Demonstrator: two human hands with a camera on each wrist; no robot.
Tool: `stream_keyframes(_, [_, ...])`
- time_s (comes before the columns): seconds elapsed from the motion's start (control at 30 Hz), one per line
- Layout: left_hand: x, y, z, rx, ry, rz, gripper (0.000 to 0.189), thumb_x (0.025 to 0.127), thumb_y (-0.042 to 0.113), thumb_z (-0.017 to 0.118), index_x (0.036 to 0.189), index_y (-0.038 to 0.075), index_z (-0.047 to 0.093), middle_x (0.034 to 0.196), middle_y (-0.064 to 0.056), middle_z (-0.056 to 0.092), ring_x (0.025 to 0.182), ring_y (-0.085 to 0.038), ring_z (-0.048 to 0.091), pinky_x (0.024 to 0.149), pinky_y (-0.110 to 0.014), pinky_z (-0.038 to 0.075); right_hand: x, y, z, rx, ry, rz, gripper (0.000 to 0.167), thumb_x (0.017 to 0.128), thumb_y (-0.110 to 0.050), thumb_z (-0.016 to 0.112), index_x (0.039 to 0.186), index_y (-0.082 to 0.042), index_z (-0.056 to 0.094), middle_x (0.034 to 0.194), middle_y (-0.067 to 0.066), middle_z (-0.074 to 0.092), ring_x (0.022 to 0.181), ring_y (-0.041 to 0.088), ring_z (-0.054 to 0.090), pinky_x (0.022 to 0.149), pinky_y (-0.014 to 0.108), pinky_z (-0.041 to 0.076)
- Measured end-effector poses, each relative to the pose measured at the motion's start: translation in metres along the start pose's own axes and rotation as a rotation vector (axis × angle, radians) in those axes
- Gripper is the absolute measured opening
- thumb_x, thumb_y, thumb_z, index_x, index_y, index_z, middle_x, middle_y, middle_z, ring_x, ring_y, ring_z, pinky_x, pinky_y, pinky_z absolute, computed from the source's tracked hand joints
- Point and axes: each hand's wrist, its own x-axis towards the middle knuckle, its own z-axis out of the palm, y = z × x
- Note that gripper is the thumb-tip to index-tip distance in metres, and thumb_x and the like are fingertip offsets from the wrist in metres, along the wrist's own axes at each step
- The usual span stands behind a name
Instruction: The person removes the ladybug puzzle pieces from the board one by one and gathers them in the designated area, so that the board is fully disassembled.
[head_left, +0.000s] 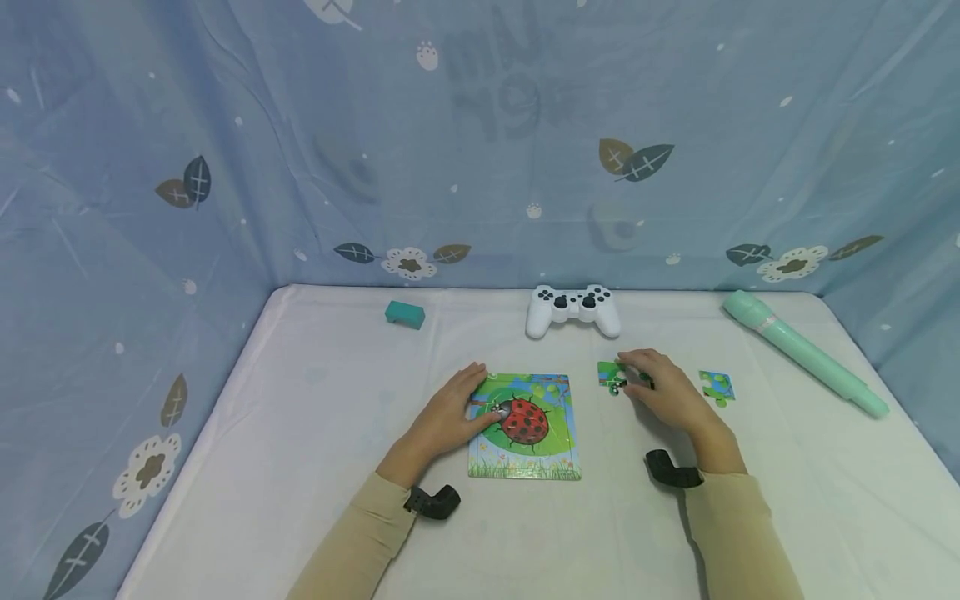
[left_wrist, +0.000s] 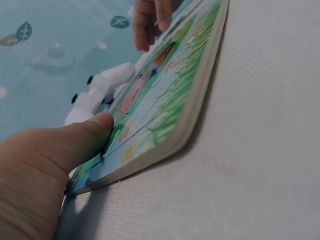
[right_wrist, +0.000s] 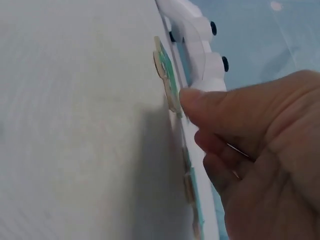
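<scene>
Puzzle tray (head_left: 524, 471), ladybug picture (head_left: 525, 422) inside

The ladybug puzzle (head_left: 525, 421) has a shiny printed top and a dull edge that may be wood, though it is blurry. The surface (head_left: 300, 417) has dull woven cloth (left_wrist: 265, 125) on it, and the game controller (head_left: 573, 308) looks like smooth plastic.

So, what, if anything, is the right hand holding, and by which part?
The right hand is at the right edge of a puzzle piece; whether it grips cannot be told.
</scene>
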Motion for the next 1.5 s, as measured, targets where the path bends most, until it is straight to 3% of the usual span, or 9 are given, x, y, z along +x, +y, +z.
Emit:
stream_keyframes(0.4, [0.0, 0.002, 0.003, -0.066, 0.036, 0.049, 0.072, 0.086, 0.045, 0.066, 0.143, 0.007, 0.042, 0.151, -0.006, 0.038, 0.141, -0.024, 0.032, 0.115, -0.042, 0.031, -0.008, -0.018, -0.001, 0.072, -0.034, -0.033, 0.051, 0.091, -0.017, 0.064, 0.136, 0.0, 0.047, 0.138, 0.022, 0.047, 0.123, 0.045, 0.045, 0.099, 0.06, 0.04])
stream_keyframes(0.63, [-0.004, 0.012, 0.006, -0.219, 0.054, 0.147, 0.061, 0.088, 0.033, 0.067, 0.14, 0.007, 0.047, 0.144, -0.011, 0.046, 0.135, -0.029, 0.041, 0.111, -0.045, 0.036, -0.017, -0.032, 0.016, 0.053, -0.046, -0.121, 0.049, 0.088, -0.016, 0.068, 0.131, 0.0, 0.052, 0.133, 0.019, 0.053, 0.119, 0.038, 0.052, 0.098, 0.054, 0.045])
stream_keyframes(0.77, [-0.007, 0.021, 0.009, -0.323, 0.021, 0.214, 0.058, 0.088, 0.029, 0.068, 0.137, 0.005, 0.05, 0.141, -0.011, 0.051, 0.132, -0.026, 0.045, 0.109, -0.042, 0.04, -0.025, -0.041, 0.026, 0.053, -0.061, -0.164, 0.049, 0.087, -0.016, 0.069, 0.13, -0.001, 0.053, 0.131, 0.016, 0.055, 0.118, 0.036, 0.053, 0.097, 0.053, 0.046])
stream_keyframes(0.87, [-0.009, 0.027, 0.011, -0.342, -0.022, 0.241, 0.056, 0.088, 0.03, 0.068, 0.136, 0.004, 0.051, 0.14, -0.009, 0.052, 0.131, -0.024, 0.047, 0.108, -0.039, 0.042, -0.028, -0.047, 0.034, 0.055, -0.061, -0.216, 0.048, 0.086, -0.016, 0.07, 0.129, -0.001, 0.054, 0.129, 0.014, 0.057, 0.12, 0.036, 0.053, 0.1, 0.053, 0.044])
stream_keyframes(1.07, [-0.011, 0.033, 0.014, -0.229, -0.067, 0.251, 0.052, 0.09, 0.031, 0.065, 0.135, 0.008, 0.053, 0.14, -0.006, 0.051, 0.131, -0.022, 0.048, 0.108, -0.037, 0.042, -0.025, -0.054, 0.047, 0.096, 0.003, -0.311, 0.044, 0.084, -0.01, 0.071, 0.125, -0.003, 0.057, 0.126, 0.009, 0.06, 0.12, 0.029, 0.054, 0.102, 0.049, 0.043])
stream_keyframes(1.27, [-0.011, 0.031, 0.014, -0.077, -0.091, 0.282, 0.05, 0.092, 0.033, 0.062, 0.133, 0.006, 0.055, 0.143, -0.007, 0.049, 0.133, -0.023, 0.044, 0.108, -0.039, 0.042, -0.023, -0.052, 0.059, 0.032, 0.006, -0.334, 0.045, 0.083, -0.012, 0.072, 0.125, -0.004, 0.057, 0.13, 0.01, 0.056, 0.123, 0.03, 0.05, 0.103, 0.049, 0.041])
stream_keyframes(1.5, [-0.01, 0.027, 0.015, 0.0, -0.09, 0.326, 0.046, 0.093, 0.033, 0.06, 0.13, 0.005, 0.058, 0.142, -0.007, 0.049, 0.134, -0.023, 0.043, 0.108, -0.039, 0.041, -0.021, -0.048, 0.065, 0.03, 0.015, -0.345, 0.043, 0.082, -0.014, 0.073, 0.122, -0.004, 0.06, 0.13, 0.009, 0.053, 0.124, 0.03, 0.048, 0.103, 0.05, 0.041])
